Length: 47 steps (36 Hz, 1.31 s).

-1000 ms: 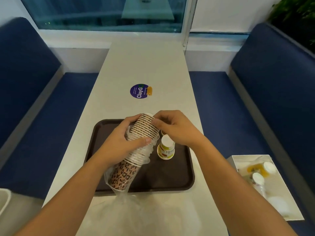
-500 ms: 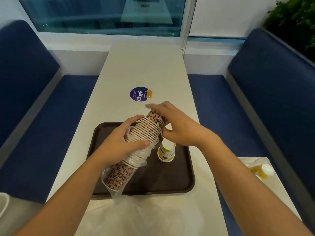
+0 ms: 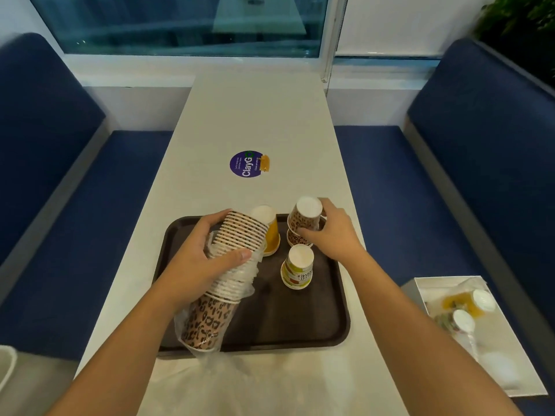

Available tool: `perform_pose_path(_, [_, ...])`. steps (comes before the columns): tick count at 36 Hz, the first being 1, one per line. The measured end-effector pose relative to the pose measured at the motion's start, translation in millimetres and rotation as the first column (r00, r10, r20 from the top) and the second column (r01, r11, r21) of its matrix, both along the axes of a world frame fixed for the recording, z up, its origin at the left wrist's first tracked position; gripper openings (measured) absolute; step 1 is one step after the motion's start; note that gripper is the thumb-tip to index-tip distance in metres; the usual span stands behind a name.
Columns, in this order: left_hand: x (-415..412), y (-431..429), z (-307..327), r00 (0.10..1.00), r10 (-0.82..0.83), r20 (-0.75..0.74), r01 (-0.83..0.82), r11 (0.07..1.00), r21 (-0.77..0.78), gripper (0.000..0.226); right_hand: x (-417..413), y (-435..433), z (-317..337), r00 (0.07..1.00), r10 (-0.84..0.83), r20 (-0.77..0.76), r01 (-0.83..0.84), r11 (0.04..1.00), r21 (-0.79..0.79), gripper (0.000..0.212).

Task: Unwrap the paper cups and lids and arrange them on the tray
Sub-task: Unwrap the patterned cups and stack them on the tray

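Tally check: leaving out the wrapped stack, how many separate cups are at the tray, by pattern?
Leopard-print: 2, the held cup in the right hand and the lower cup beneath it
Yellow cup: 1
White lettered cup: 1
Total: 4

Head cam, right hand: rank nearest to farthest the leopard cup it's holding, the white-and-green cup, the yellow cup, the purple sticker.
From the right hand:
1. Leopard cup: in its grip, upside down at the tray's far right.
2. White-and-green cup: on the tray, just nearer the camera.
3. Yellow cup: on the tray, to the left, partly behind the held stack.
4. Purple sticker: on the table beyond the tray.
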<state>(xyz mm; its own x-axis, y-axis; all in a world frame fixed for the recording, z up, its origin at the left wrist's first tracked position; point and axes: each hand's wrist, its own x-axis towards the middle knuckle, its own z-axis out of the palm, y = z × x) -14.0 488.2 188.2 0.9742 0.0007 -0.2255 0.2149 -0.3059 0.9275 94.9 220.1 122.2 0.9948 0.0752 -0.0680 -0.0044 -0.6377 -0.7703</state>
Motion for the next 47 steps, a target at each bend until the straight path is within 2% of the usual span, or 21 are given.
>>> perform_pose_path(6, [1,-5,-2,1.0,0.018,-0.013,-0.018,1.0,0.004,0.079,3,-2,-33,0.983,-0.01,-0.182,-0.011,0.993,-0.115,0.084])
perform_pose_path(11, [-1,-7,-3,1.0,0.008,0.002,-0.008,0.999,0.035,0.078,2,-7,-18,0.97,0.045,-0.238,-0.073,0.991,-0.109,0.107])
perform_pose_path(13, [-3,-7,-1,1.0,-0.003,0.01,0.002,0.999,0.043,0.073,-3,-8,1,0.992,0.028,-0.119,-0.041,0.993,-0.11,0.093])
perform_pose_path(15, [-4,-8,2,1.0,-0.011,0.018,0.011,0.999,0.036,0.071,-14,-3,28,0.999,0.02,0.044,-0.018,0.998,-0.053,0.07])
perform_pose_path(18, [-7,-13,7,0.999,-0.026,0.032,0.026,0.999,0.028,0.068,-33,16,68,0.975,0.142,0.173,-0.155,0.986,0.061,0.035])
perform_pose_path(20, [-10,-16,11,0.998,-0.042,0.05,0.041,0.999,0.023,0.066,-48,30,87,0.949,0.267,0.168,-0.281,0.957,0.068,0.022])
perform_pose_path(22, [-11,-17,13,0.996,-0.06,0.064,0.058,0.998,0.033,0.067,-59,39,96,0.932,0.336,0.138,-0.349,0.933,0.086,0.019])
perform_pose_path(27, [-18,-14,18,0.992,-0.099,0.075,0.093,0.993,0.07,0.069,-71,41,99,0.939,0.334,0.079,-0.342,0.926,0.157,0.017])
perform_pose_path(31, [-22,-15,21,0.989,-0.126,0.074,0.121,0.99,0.067,0.069,-75,38,102,0.964,0.241,0.111,-0.261,0.939,0.226,0.021])
perform_pose_path(34, [-24,-15,20,0.99,-0.129,0.064,0.125,0.99,0.063,0.069,-77,36,105,0.97,0.182,0.159,-0.208,0.963,0.172,0.017])
perform_pose_path(36, [-24,-17,20,0.991,-0.121,0.059,0.118,0.991,0.056,0.069,-78,34,107,0.962,0.209,0.175,-0.24,0.954,0.179,0.018])
perform_pose_path(37, [-24,-17,20,0.991,-0.119,0.058,0.116,0.992,0.056,0.069,-78,34,107,0.95,0.254,0.18,-0.286,0.942,0.177,0.026])
perform_pose_path(39, [-24,-19,21,0.99,-0.123,0.062,0.121,0.992,0.043,0.068,-77,30,107,0.896,0.385,0.219,-0.407,0.911,0.063,0.044])
perform_pose_path(42, [-24,-20,22,0.988,-0.141,0.069,0.139,0.99,0.034,0.067,-72,29,105,0.807,0.559,0.19,-0.501,0.819,-0.28,0.066])
perform_pose_path(44, [-24,-23,24,0.987,-0.145,0.067,0.143,0.989,0.039,0.066,-65,29,102,0.775,0.597,0.205,-0.471,0.763,-0.442,0.078])
perform_pose_path(47, [-21,-23,24,0.989,-0.135,0.058,0.133,0.99,0.035,0.066,-51,21,101,0.743,0.583,0.327,-0.353,0.758,-0.548,0.083])
